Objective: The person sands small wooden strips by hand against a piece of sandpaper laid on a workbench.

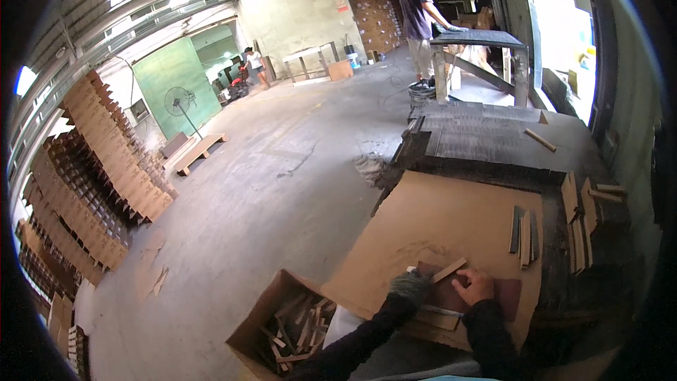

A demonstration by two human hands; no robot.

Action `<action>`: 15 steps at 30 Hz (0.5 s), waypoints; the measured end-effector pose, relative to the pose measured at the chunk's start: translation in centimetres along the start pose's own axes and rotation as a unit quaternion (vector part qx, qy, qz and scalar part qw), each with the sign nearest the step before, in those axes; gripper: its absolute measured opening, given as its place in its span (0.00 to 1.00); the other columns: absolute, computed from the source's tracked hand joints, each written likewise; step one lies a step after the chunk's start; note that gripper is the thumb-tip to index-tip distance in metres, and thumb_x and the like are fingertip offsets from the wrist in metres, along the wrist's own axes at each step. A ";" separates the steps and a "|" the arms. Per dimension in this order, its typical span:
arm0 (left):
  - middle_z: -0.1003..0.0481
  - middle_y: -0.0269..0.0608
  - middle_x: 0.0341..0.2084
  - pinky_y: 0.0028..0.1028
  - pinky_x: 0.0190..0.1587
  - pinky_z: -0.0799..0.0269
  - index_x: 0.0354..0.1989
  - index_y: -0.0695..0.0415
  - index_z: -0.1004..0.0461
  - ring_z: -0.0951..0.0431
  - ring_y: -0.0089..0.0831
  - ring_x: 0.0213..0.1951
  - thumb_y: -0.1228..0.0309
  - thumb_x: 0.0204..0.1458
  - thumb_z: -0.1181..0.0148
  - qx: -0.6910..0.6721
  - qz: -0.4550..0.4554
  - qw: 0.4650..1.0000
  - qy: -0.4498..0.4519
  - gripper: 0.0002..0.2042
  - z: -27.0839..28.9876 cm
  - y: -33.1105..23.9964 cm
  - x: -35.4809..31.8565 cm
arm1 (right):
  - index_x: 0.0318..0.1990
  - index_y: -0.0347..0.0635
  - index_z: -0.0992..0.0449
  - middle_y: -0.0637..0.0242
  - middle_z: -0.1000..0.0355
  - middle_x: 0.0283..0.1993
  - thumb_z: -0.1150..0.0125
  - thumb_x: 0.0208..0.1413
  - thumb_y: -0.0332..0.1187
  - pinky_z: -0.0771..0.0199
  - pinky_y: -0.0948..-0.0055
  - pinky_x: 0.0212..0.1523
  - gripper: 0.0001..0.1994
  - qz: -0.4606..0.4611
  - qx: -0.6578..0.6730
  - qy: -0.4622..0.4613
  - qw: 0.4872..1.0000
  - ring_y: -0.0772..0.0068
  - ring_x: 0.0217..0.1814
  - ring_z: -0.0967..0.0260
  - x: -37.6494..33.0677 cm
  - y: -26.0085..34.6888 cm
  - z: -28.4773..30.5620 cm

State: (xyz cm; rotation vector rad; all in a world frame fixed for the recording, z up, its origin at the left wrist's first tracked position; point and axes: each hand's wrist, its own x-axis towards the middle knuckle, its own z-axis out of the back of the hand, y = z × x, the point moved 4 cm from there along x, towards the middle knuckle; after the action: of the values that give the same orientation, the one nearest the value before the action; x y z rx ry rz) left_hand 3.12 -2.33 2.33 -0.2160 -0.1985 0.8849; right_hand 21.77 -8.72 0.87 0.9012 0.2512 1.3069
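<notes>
My left hand (410,286), in a grey glove, is closed at the lower end of a thin wooden strip (449,269). The strip lies slantwise over a dark reddish-brown sheet (508,295). A small white bit shows at the glove's far side; I cannot make out what it is. Bare, my right hand (478,287) rests on the reddish-brown sheet just right of the strip, thumb and forefinger bent with a gap between them. Under both hands is a large brown cardboard sheet (416,212). A narrow pale strip (443,310) lies near my wrists.
At lower left stands a cardboard box (250,324) of strips. More strips (525,236) lie at right, beside stacked strips (578,226). Beyond is a dark stack of boards (486,137). A co-worker (417,14) stands at a far table (479,39). Tall cardboard stacks (116,152) line the left.
</notes>
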 end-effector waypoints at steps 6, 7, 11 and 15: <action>0.25 0.53 0.32 0.44 0.37 0.29 0.52 0.53 0.33 0.24 0.49 0.37 0.64 0.53 0.50 -0.034 -0.025 0.998 0.044 0.18 0.1 0.7 -2.5 | 0.35 0.45 0.21 0.59 0.26 0.28 0.32 0.41 0.42 0.28 0.65 0.34 0.15 0.032 -0.033 -0.027 0.999 0.60 0.30 0.29 -0.1 -1.6 -0.6; 0.26 0.53 0.32 0.43 0.36 0.29 0.53 0.55 0.35 0.24 0.48 0.37 0.63 0.54 0.50 -0.041 -0.030 0.997 0.051 0.19 -0.7 1.5 -3.7 | 0.35 0.45 0.21 0.60 0.27 0.27 0.32 0.41 0.42 0.28 0.64 0.34 0.15 0.047 -0.042 -0.035 0.997 0.61 0.30 0.29 -0.1 -1.7 -0.5; 0.25 0.51 0.30 0.42 0.28 0.29 0.58 0.56 0.42 0.23 0.48 0.30 0.64 0.55 0.50 0.061 0.008 0.986 0.153 0.22 -1.2 2.1 -4.4 | 0.36 0.46 0.21 0.59 0.27 0.29 0.33 0.42 0.42 0.28 0.64 0.36 0.14 -0.004 -0.079 -0.004 0.997 0.59 0.33 0.29 -0.2 -0.9 -0.3; 0.24 0.49 0.29 0.42 0.25 0.30 0.61 0.56 0.48 0.23 0.47 0.28 0.65 0.55 0.50 0.064 -0.009 0.995 0.082 0.25 -2.6 1.2 2.1 | 0.36 0.47 0.21 0.59 0.27 0.30 0.32 0.42 0.42 0.28 0.63 0.36 0.14 0.029 -0.092 -0.030 0.995 0.58 0.33 0.29 -0.7 -1.3 -1.4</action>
State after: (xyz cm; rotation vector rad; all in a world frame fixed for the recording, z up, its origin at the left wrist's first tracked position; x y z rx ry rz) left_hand 4.17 -0.21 -0.28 -0.1671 0.0091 0.8538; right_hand 21.62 -8.74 -1.19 0.7937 0.0575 1.3311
